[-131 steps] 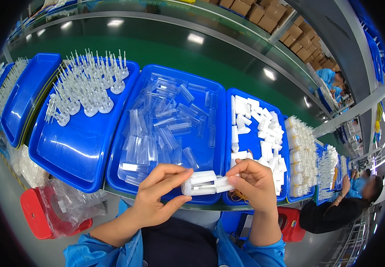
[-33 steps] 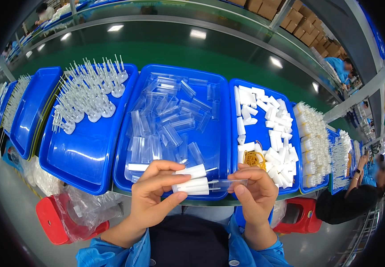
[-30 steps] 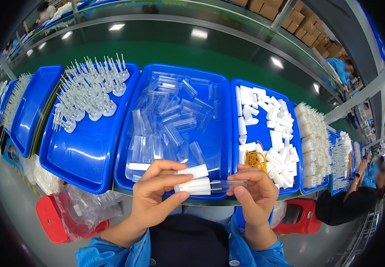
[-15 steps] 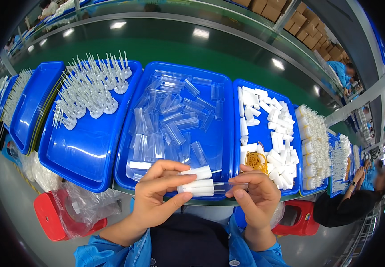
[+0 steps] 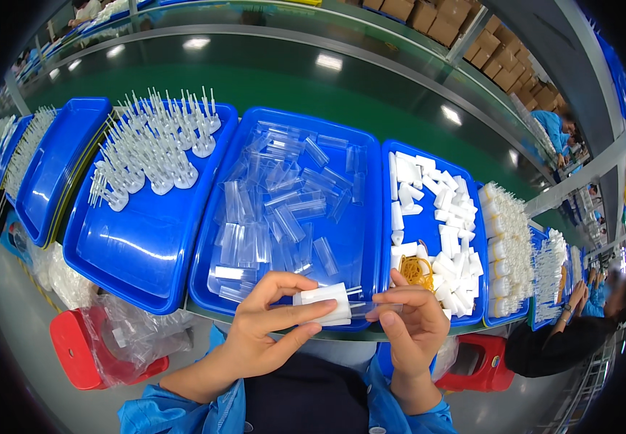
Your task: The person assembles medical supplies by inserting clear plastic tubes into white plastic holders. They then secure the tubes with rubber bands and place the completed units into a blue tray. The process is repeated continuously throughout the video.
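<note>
Over the front edge of the middle tray, my left hand is closed on a bundle of white plastic pieces. Thin pale stems stick out of the bundle's right end. My right hand pinches a clear plastic sleeve between thumb and fingers. The sleeve's left end meets the stem end of the bundle; how far it overlaps the pieces I cannot tell. Below the hands, the middle blue tray holds many loose clear sleeves.
Right of it, a blue tray carries white blocks and yellow-brown rubber bands. To the left, another blue tray has upright stemmed pieces. Red stools stand below; a co-worker sits at the far right.
The upper white piece, apart and tilted before, now lies against the others in my left hand. Both hands stay close together, and the view has shifted slightly.
</note>
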### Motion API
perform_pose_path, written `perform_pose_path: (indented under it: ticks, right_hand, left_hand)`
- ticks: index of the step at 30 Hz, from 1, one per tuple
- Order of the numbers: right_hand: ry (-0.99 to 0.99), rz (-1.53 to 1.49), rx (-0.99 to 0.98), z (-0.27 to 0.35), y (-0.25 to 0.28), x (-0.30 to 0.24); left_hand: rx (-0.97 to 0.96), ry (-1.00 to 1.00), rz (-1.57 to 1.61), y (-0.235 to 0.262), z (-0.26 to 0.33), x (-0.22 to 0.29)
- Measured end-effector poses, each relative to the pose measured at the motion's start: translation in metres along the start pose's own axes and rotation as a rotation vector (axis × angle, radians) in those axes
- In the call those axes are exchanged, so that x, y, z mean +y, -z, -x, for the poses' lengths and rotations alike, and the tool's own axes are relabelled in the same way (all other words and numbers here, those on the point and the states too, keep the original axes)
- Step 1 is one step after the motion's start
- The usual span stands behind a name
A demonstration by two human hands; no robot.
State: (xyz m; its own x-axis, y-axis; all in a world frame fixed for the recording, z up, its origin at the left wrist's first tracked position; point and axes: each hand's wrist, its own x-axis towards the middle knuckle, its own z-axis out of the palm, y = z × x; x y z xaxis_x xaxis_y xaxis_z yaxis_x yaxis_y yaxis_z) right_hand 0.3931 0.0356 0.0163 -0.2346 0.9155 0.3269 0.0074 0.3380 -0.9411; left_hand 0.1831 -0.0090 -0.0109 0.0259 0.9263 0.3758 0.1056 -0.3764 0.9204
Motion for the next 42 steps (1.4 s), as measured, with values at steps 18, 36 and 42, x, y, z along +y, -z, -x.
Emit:
perform_pose_path:
  ticks: [18,36,42]
  right_hand:
    - [0.108,0.145,-0.039,0.000,0.001,0.007]
    - [-0.052,0.063,-0.105,-0.005,-0.003,0.012]
    - [-0.245,-0.114,0.115,-0.002,-0.016,0.015]
  left_hand:
    - [0.024,-0.005,-0.073,-0.001,0.001,0.001]
    - [0.001,-0.006,-0.047,-0.002,0.003,-0.002]
    - [0.039,-0.078,-0.173,-0.004,0.000,-0.002]
